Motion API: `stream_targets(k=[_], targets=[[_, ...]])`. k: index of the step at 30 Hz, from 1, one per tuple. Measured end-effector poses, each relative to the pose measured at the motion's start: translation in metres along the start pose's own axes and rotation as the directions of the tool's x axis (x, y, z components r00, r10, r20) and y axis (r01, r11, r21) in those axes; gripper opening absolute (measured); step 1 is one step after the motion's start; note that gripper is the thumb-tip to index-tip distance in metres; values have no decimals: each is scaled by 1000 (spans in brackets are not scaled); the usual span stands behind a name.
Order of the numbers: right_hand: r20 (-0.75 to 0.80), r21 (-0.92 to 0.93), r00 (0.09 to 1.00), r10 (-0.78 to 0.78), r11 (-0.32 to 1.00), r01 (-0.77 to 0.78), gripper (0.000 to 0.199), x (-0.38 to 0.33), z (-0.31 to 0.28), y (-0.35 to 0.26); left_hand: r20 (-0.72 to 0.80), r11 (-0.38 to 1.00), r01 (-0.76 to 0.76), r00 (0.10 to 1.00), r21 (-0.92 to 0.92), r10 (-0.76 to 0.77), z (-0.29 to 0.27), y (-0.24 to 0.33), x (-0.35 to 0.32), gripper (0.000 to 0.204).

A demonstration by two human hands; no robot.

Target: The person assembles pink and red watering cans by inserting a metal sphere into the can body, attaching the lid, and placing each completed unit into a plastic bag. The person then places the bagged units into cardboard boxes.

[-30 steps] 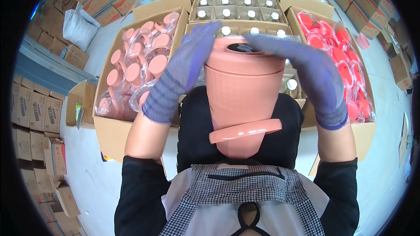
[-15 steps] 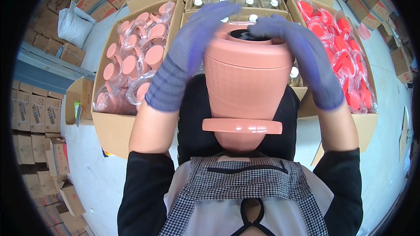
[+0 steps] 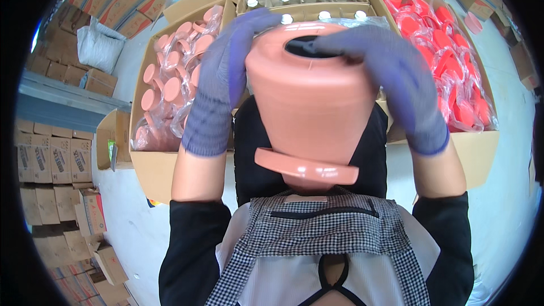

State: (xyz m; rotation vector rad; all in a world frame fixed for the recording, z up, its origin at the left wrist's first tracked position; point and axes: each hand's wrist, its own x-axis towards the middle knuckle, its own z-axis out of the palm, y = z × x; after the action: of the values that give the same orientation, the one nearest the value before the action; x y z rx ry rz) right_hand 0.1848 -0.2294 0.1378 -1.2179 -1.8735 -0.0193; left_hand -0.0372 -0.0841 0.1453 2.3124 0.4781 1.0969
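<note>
A pink thermos jug body (image 3: 311, 107) stands between my legs, its round dark opening (image 3: 310, 46) facing up. Its curved pink handle (image 3: 306, 166) points toward my chest and slants down to the right. My left hand (image 3: 228, 59), in a grey-purple knitted glove, presses against the jug's left side, with its fingers stretched along the top edge. Across the right shoulder of the jug lies my gloved right hand (image 3: 385, 59), its fingers reaching over the opening's right edge. Motion smears both hands, and the right fingertips are hard to see against the dark opening.
On the left a carton (image 3: 153, 173) holds pink handled parts in clear plastic. A right-hand carton (image 3: 470, 141) holds similar red parts. Ahead stands a divided carton (image 3: 283, 10) of white-capped bottles. Stacked boxes (image 3: 54, 156) and a white sack (image 3: 101, 45) are farther left.
The jug has turned and leaned slightly left, so its handle now slants. My right hand has moved further across its top, while my left hand has shifted left with the jug.
</note>
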Motion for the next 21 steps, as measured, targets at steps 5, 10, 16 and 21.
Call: stream_targets(k=[5,10,16,21], targets=[[272,877,819,506,220,-427,39,28,35,50,82,999,-38,996,-14,39,4,42,-19,37],[-149,424,970,191,899,-112,35,-13,46,56,3,980,-129,991,-151,131,5,10,-11,27],[-158,-94,987,-21,996,6,30,-20,16,-9,189,959,-232,947,-161,261,-2,-5,-14,29],[-110,106,976,189,978,-178,33,-18,17,-51,117,885,-164,965,-435,236,-3,-28,-32,34]])
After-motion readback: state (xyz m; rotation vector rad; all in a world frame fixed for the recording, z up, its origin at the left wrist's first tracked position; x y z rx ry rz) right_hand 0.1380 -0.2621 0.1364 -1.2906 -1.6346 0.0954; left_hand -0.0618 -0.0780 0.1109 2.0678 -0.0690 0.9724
